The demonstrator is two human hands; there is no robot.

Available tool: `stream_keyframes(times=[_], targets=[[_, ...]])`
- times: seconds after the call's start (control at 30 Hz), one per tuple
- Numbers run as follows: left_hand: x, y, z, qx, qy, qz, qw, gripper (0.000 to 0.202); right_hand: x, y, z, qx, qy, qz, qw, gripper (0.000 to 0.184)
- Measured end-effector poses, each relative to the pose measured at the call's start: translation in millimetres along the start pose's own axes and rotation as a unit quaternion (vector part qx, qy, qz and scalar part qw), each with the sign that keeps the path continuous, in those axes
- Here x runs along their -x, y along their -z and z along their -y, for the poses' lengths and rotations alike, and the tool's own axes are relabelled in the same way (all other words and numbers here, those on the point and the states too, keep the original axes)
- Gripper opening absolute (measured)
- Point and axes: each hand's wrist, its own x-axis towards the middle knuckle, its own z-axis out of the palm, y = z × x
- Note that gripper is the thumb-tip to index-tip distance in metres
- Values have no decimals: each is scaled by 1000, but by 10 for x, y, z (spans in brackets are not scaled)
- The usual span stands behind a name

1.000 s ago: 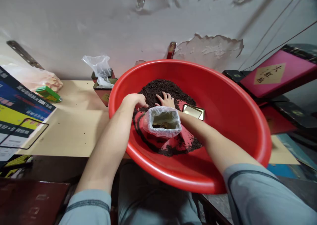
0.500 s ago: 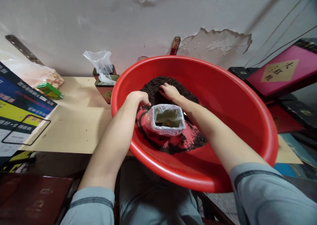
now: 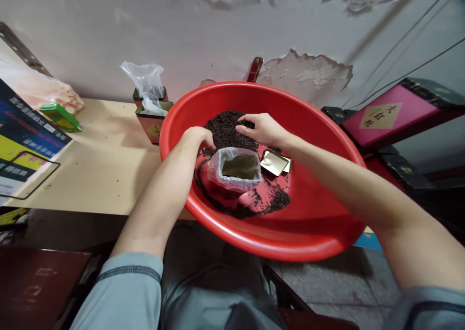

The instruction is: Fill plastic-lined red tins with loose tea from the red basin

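Observation:
A heap of dark loose tea leaves (image 3: 227, 127) lies in a big red plastic basin (image 3: 319, 214). In front of the heap stands a tin lined with a clear plastic bag (image 3: 238, 169), its mouth up. My left hand (image 3: 199, 139) is at the heap's left edge beside the tin, fingers curled down and their tips partly hidden. Over the heap's right side, my right hand (image 3: 263, 128) is curled round some dark leaves, thumb below and fingers above. Gold-coloured metal lids (image 3: 274, 162) lie in the basin, right of the tin.
Two tins with plastic bags sticking out (image 3: 150, 119) stand left of the basin on the wooden table (image 3: 101, 175). A green box (image 3: 61, 117) and a printed carton (image 3: 25, 146) are further left. Pink labelled tins (image 3: 381, 114) are stacked at the right.
My right hand has lifted back from the heap with its fingers curled, uncovering the gold lids. My left hand stays close to the heap's left edge. The view has shifted slightly.

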Motion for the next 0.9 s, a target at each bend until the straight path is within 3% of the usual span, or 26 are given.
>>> stream_keyframes(times=[0.2, 0.37, 0.5, 0.73, 0.9], targets=[[72, -4, -28, 13, 8, 14, 1000, 64, 398, 32, 301, -28, 95, 13, 995, 36], [92, -12, -23, 3, 4, 22, 1000, 64, 456, -78, 306, -67, 174, 36, 982, 30], [74, -7, -20, 0, 5, 18, 1000, 65, 475, -91, 312, -82, 196, 49, 976, 26], [72, 0, -47, -10, 6, 11, 1000, 63, 476, 1, 373, -122, 177, 35, 976, 30], [94, 4, -64, -24, 0, -4, 1000, 54, 33, -230, -124, -88, 63, -88, 990, 43]])
